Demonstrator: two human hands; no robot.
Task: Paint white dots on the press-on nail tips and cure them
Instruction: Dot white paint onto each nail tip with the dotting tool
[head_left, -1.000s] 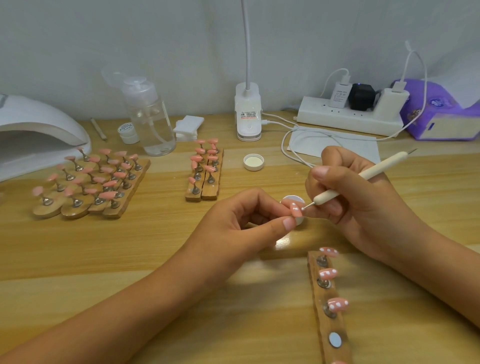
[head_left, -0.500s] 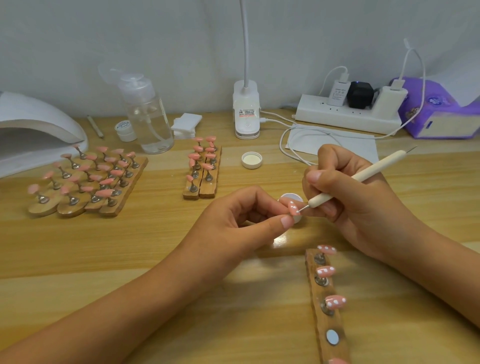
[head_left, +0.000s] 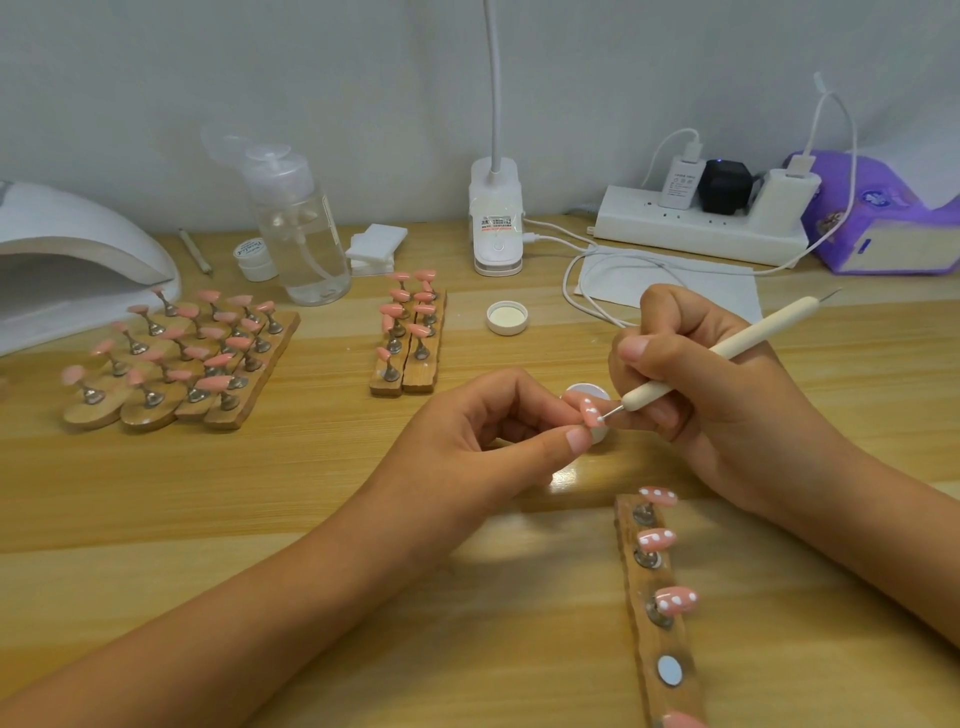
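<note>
1. Count: one wooden strip (head_left: 660, 639) lies nearest, at right front. It carries three dotted tips (head_left: 656, 539) on metal stands, one bare round disc (head_left: 669, 670), and part of a further tip at the lower edge of view.
2. Two strips (head_left: 410, 364) lie side by side mid-table, and four strips (head_left: 208, 395) lie at left. Both groups carry plain pink tips, too crowded to count reliably.
3. Left hand (head_left: 483, 441): thumb and forefinger are pinched on one pink nail tip (head_left: 589, 410), held over the table centre. Two white dots show on it.
4. Right hand (head_left: 727, 405): the fingers are curled round the white dotting tool (head_left: 727, 351) in a pen grip. Its metal point touches the held tip.
5. One small white jar (head_left: 584, 389) stands directly behind the held tip. One loose lid (head_left: 507, 318) lies further back.
6. Surface: a light wooden table (head_left: 260, 493). Along the rear stand one white curing lamp (head_left: 78, 249), one clear pump bottle (head_left: 301, 234), one clip lamp (head_left: 496, 223), one power strip (head_left: 696, 228) with three plugs, and one purple pack (head_left: 883, 218). A pale grey wall stands behind.
</note>
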